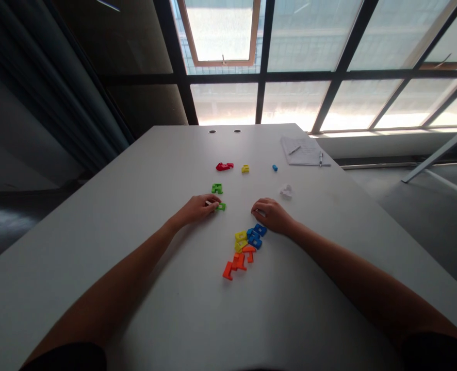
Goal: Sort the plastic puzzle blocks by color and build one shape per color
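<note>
My left hand (pixel 198 208) is closed on a green piece (pixel 222 206), which lies at its fingertips on the white table. Just beyond it are more green pieces (pixel 216 188). My right hand (pixel 272 213) rests on the table with its fingers curled together; what they hold, if anything, is hidden. Close in front of that hand lie several blue pieces (pixel 255 242), touching yellow pieces (pixel 240 236). Nearer to me is a group of orange pieces (pixel 240 261).
Farther back on the table (pixel 143 159) lie red pieces (pixel 224 167), a yellow piece (pixel 245 169), a small blue piece (pixel 275 168) and white pieces (pixel 286 191). Papers (pixel 304 151) with two pens are at the back right. Windows stand behind the table.
</note>
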The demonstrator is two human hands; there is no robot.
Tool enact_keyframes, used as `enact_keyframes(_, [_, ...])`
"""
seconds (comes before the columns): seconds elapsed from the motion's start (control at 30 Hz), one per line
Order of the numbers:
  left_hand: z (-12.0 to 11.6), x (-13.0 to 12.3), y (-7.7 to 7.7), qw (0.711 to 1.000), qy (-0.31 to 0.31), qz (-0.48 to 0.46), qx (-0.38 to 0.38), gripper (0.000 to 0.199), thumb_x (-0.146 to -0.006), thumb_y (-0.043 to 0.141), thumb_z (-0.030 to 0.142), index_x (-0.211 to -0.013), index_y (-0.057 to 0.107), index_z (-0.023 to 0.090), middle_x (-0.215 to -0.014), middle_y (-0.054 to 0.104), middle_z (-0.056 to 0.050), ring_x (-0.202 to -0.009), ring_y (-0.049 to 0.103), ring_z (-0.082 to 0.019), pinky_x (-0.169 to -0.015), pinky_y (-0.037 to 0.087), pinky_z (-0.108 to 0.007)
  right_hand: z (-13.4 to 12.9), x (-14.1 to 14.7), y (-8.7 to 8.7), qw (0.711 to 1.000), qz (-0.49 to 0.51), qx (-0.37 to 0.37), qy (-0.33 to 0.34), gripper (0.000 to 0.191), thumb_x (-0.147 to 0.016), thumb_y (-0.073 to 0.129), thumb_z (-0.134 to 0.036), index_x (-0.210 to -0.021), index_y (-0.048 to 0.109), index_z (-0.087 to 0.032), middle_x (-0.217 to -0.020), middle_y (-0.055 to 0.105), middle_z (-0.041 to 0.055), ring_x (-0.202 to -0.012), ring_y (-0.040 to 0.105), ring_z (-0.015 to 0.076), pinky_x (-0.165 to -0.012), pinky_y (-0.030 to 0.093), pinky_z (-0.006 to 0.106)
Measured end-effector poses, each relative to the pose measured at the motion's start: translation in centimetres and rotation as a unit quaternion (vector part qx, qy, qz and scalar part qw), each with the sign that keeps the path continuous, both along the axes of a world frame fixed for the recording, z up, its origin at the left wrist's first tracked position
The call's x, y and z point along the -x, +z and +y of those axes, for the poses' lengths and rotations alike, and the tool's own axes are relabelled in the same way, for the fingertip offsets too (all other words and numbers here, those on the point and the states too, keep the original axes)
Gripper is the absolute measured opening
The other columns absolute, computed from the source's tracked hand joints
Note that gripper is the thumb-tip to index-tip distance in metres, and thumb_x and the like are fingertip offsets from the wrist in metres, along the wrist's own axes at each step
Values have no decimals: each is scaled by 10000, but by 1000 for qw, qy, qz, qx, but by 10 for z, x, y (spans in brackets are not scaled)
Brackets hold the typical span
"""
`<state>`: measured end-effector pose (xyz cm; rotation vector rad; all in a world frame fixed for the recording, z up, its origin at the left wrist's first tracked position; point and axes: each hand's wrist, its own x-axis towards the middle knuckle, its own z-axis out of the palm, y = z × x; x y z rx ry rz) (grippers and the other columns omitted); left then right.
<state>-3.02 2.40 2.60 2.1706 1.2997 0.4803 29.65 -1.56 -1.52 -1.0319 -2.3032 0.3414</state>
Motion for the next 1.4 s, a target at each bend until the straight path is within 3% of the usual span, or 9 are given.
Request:
enact_keyframes(0.13, [-4,11,-2,985,70,58,-147,317,-964,546,442,-1068,758,231,-1077,786,-58,-758,698,-181,-792,547,-313,0,-1,-2,1000,4,-5,3,128,-948,650,-128,-949,759,-194,-966,760,82,-898,665,222,-874,489,349])
enact_keyframes(0.23, [-10,8,-4,977,67,67,-194,271,-964,579,439,-1021,726,219,-1046,746,-61,-728,674,-166,-754,532,-305,0,0,-1,1000,5,-6,1,129,-969,638,-154,-955,759,-196,-964,758,83,-893,668,219,-867,492,346])
enact_keyframes(0.37, [-12,1,-10,976,24,71,-204,282,-978,589,468,-1053,732,237,-1064,727,-46,-753,674,-160,-740,523,-294,-1,0,1,1000,4,-4,0,127,-964,644,-147,-959,759,-200,-963,758,80,-888,666,218,-853,496,340])
enact_keyframes(0.6, [-3,3,-17,966,83,71,-236,310,-1029,511,379,-1057,775,219,-1134,748,-74,-768,686,-166,-784,543,-305,0,0,0,1000,1,-7,1,130,-952,650,-137,-960,762,-203,-983,766,86,-910,673,228,-883,498,356])
enact_keyframes(1.1, [-3,2,-21,959,79,113,-249,326,-1019,554,308,-1260,765,247,-1262,722,-92,-1109,687,-242,-998,556,-364,-1,0,1,1000,-4,-5,-2,138,-949,641,-137,-956,763,-200,-986,766,90,-913,670,229,-883,497,358])
enact_keyframes(1.4, [-9,1,-22,950,94,140,-264,370,-999,569,298,-1336,719,268,-1357,666,-91,-1176,651,-257,-972,567,-365,-2,1,1,1000,1,-2,1,153,-949,634,-145,-959,775,-202,-992,770,96,-916,677,237,-889,509,369])
